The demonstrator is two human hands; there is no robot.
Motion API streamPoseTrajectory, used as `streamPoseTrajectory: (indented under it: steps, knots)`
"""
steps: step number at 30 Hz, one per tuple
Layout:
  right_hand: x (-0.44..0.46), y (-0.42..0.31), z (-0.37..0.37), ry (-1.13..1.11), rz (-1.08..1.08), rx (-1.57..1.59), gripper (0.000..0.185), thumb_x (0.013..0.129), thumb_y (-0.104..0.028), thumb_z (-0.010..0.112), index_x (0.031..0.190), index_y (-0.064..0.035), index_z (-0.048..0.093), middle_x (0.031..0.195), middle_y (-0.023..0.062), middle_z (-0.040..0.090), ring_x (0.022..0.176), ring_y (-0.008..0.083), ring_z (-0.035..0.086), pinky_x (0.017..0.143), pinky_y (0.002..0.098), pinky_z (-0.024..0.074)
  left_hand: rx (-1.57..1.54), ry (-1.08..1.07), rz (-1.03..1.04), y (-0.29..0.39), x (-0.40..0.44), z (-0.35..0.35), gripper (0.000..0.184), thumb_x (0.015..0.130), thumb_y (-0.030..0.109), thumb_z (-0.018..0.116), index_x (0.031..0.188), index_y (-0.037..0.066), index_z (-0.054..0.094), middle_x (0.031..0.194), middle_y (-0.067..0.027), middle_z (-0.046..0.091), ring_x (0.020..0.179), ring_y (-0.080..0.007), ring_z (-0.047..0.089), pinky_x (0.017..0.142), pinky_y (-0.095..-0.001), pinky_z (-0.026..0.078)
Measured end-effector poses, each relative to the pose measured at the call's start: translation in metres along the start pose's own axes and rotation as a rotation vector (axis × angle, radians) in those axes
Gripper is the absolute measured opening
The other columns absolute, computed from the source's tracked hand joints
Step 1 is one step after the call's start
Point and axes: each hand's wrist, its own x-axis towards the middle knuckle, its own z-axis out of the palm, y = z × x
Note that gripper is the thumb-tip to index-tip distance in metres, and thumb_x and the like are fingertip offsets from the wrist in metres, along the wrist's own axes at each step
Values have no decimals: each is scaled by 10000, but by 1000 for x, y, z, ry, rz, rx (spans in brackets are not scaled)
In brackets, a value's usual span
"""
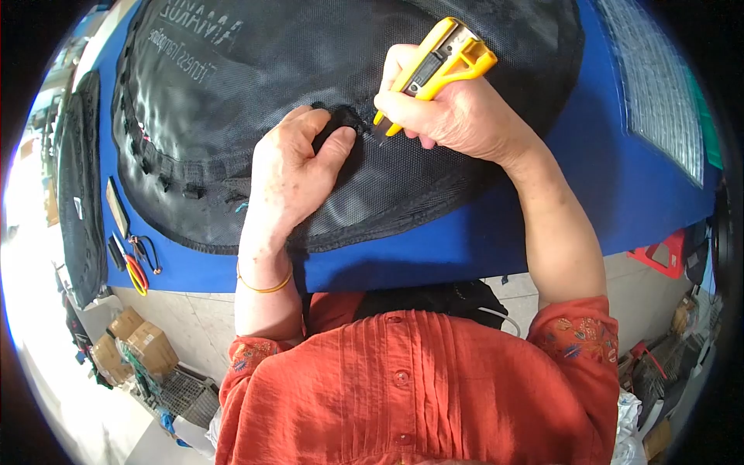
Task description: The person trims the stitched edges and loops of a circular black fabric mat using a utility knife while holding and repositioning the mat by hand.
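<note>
Found the black mesh trampoline mat (298,66) spread over the blue table cover (620,209), beneath both hands, with its near edge close to the table's front. Saw mirrored pale lettering (186,48) at far left.

Held a yellow utility knife (432,66) in the right hand (469,120), with thumb and fingers closed firmly around its body and blade end angled down beside the left thumb. Could not tell tip contact with the mesh. Pinched black bunched fabric (339,120) between thumb and fingers of the left hand (291,170).

Judged the mat light for its breadth, tough in the weave, limp, apt to sag if lifted by one point. Rated it somewhat slick, likely to slide under a pull without a palm bearing down nearby. Took the sewn border for the stiffer, surer hold; counted the black loops (194,190) at left as smaller holds. Favoured a short pinch on the bunch, with fingertips clear of the blade's line. Judged the knife light and rigid, best held mid-body.

Noted red-and-yellow-handled scissors (137,277) left of the mat, apart from both hands.
</note>
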Motion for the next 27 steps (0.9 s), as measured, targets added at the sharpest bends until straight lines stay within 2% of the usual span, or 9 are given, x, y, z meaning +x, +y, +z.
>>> streamPoseTrajectory:
  steps: [8,10,14,16,27]
  knots:
    - [-2,-4,-1,10,68,9,128,976,-196,654,913,-107,587,728,0,634,575,29,568,493,190,462,-7,31,-186,12,-1,-2,296,864,224,767,828,-32,623,766,-170,576,692,-333,614,642,-392,489]
    - [-1,-2,-1,19,53,-1,124,985,-207,648,926,-113,592,731,1,645,571,27,573,491,189,464,68,109,-51,8,-2,3,282,868,216,763,837,-31,631,771,-169,590,695,-337,615,644,-396,492]
    - [-2,-3,0,68,86,-13,121,994,-219,645,946,-116,602,737,4,659,569,27,586,484,184,462,35,100,-11,1,-1,4,244,881,189,745,845,-24,633,773,-166,592,697,-345,612,652,-404,493]
    - [0,-4,2,148,10,-20,127,1002,-232,642,962,-115,611,741,5,669,570,29,598,476,177,455,15,86,19,-1,0,3,214,894,159,720,837,-20,617,772,-165,583,707,-356,607,664,-409,491]
    - [2,1,6,168,-116,-19,202,999,-312,667,1014,-115,624,771,-13,671,608,26,621,476,164,439,22,59,-2,5,0,1,187,886,124,698,822,-18,596,775,-170,576,725,-369,611,669,-418,489]
